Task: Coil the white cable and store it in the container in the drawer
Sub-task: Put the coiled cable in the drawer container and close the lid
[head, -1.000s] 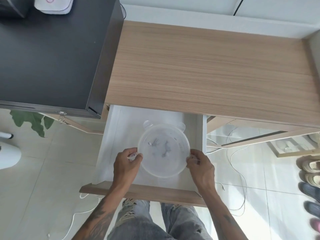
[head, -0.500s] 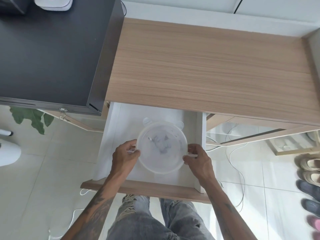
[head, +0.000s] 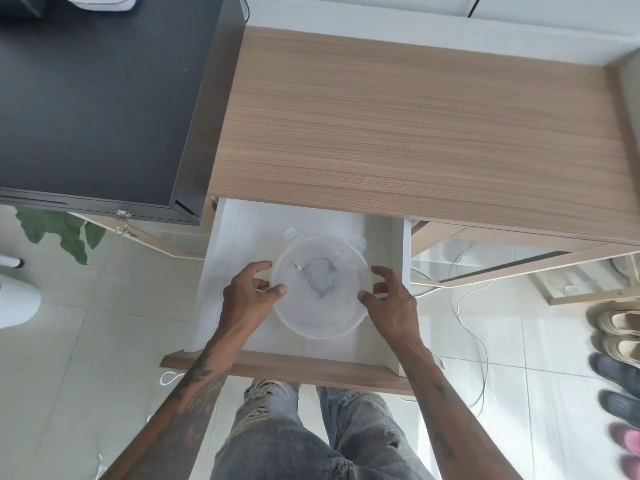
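While the left hand and the right hand flanked the round translucent plastic container, each stood released, thumb tip resting on the lid rim and fingers curled clear of the side tabs. The container sat lidded on the floor of the open white drawer beneath the wood-grain tabletop. A pale grey mass seen through the lid appeared to be the coiled white cable, though blur left this uncertain. Judged risks: an unclipped tab could let the lid lift, and a drawer pushed shut unevenly could slide the container. Compared with half a second earlier, both hands had opened away from the side tabs they then pinched. Loose white cords trailed on the tiled floor at right.
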A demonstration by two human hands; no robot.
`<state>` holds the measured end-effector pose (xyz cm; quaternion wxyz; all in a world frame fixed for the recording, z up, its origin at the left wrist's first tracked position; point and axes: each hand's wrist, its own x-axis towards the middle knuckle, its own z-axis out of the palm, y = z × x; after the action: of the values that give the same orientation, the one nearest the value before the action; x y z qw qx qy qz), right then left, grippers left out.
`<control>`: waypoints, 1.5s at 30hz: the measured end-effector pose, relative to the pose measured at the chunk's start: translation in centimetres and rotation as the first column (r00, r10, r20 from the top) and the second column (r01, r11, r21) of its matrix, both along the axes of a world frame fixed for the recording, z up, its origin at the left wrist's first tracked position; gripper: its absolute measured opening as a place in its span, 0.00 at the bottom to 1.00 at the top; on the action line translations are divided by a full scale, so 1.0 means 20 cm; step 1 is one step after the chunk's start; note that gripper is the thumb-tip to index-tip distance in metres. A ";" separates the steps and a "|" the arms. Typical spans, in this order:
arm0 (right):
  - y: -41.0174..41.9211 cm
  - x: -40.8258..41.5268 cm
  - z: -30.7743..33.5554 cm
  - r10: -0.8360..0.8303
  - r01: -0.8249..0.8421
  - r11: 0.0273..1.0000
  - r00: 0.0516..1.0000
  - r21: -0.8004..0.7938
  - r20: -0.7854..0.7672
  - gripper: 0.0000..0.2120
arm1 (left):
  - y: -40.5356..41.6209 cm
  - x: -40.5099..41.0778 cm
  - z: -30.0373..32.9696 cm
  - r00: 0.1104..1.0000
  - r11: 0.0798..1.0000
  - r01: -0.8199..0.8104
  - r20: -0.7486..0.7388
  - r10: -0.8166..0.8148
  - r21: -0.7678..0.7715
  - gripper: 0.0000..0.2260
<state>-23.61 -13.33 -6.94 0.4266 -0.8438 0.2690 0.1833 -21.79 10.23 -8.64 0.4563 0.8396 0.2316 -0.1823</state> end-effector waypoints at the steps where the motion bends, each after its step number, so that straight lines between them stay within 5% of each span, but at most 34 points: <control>1: 0.00 0.02 -0.01 0.033 -0.033 0.999 0.999 -0.026 0.015 0.23 | -0.01 0.02 0.01 0.999 0.998 0.052 0.003 -0.052 0.035 0.24; 3: 0.00 0.07 -0.02 0.105 -0.100 0.991 0.994 -0.090 0.045 0.25 | -0.03 0.06 0.02 0.979 0.964 0.199 0.017 -0.205 0.174 0.27; 6: 0.03 0.13 -0.04 0.184 -0.168 0.964 0.981 -0.207 0.062 0.25 | -0.10 0.12 0.05 0.837 0.733 0.460 0.031 -0.546 0.501 0.35; 9: 0.05 0.18 -0.04 0.256 -0.203 0.895 0.963 -0.398 0.083 0.24 | -0.15 0.21 0.09 0.683 0.592 0.650 -0.024 -0.730 0.478 0.41; 14: 0.08 0.22 -0.05 0.215 -0.115 0.846 0.967 -0.520 0.137 0.20 | -0.14 0.40 0.14 0.725 0.670 0.685 -0.176 -0.666 0.286 0.40; 21: 0.14 0.26 -0.03 0.068 0.020 0.850 0.987 -0.526 0.148 0.16 | -0.18 0.46 0.11 0.838 0.800 0.527 -0.020 -0.545 0.288 0.38; 30: 0.13 0.27 -0.03 0.010 0.041 0.965 0.981 -0.258 0.192 0.19 | -0.18 0.35 0.00 0.926 0.909 0.322 0.113 -0.361 0.264 0.36; 45: 0.11 0.34 -0.01 -0.022 0.050 0.981 0.989 -0.188 0.149 0.20 | -0.15 0.39 -0.02 0.980 0.974 0.163 0.089 -0.178 0.158 0.38</control>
<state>-16.81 -11.22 -7.20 0.3654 -0.8871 0.2686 0.0864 -13.97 7.24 -8.95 0.3859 0.8965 0.1480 -0.1597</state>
